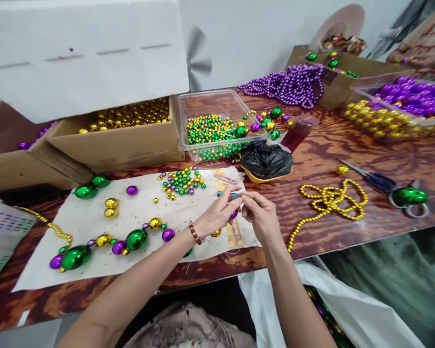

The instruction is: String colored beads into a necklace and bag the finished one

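Over the right part of a white cloth (72, 203), my two hands meet at the fingertips. My left hand (217, 210), with a beaded bracelet at its wrist, is closed on a thin blue stick-like tool (229, 194). Pinched at its tip, my right hand (261, 215) holds something too small to make out. A purple bead (233, 215) shows just below the fingers. Left of my hands lies a strand of large beads (137, 239) in green, purple and gold, ending in a gold bead chain (52, 224). A loose pile of small beads (183, 181) sits behind it.
Behind the cloth stand a cardboard box (119, 145) of gold beads and a clear plastic tub (183, 137). A basket lined with a black bag (266, 159) is near my hands. Rightward lie a gold bead chain (333, 205), scissors (377, 180) and a bin of purple and gold beads (395, 123).
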`<state>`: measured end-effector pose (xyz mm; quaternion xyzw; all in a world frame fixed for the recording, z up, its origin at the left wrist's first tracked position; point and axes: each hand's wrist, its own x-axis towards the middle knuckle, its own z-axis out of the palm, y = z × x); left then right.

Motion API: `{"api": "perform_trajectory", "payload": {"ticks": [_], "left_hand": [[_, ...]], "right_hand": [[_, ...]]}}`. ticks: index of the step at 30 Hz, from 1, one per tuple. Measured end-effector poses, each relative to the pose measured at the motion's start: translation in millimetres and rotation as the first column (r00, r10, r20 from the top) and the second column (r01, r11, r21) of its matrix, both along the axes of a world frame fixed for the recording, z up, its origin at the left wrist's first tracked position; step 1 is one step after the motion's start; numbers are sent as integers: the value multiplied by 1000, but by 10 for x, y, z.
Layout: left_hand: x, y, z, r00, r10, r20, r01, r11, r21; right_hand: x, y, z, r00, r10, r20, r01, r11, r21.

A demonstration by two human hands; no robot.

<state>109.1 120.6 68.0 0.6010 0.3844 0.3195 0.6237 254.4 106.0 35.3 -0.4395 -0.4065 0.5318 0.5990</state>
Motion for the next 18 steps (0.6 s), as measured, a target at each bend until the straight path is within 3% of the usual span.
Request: {"api": "perform_trajectory", "payload": {"ticks": [3, 5, 8, 10, 15, 18], "left_hand": [[34, -3, -42, 997, -53, -61, 59, 994, 97], [36, 13, -88, 990, -86, -114, 105, 979, 176], [25, 41, -150, 971, -132, -197, 187, 937, 296], [23, 47, -176, 968, -146, -204, 203, 933, 297], [47, 3, -209, 970, -112, -218, 170, 948, 269], [31, -30, -231, 949, -112, -295, 211, 921, 329]], "right_hand": [[35, 12, 22, 998, -9, -66, 9, 1000, -5], [106, 2, 45, 988, -124, -91, 125, 992, 7], [289, 9, 93, 916, -358, -179, 369, 929, 31], [380, 5, 100, 881, -414, -231, 430, 902, 24], [264, -144, -64, 977, -160, -140, 156, 987, -39], [188, -226, -166, 975, -179, -135, 176, 984, -36]]}}
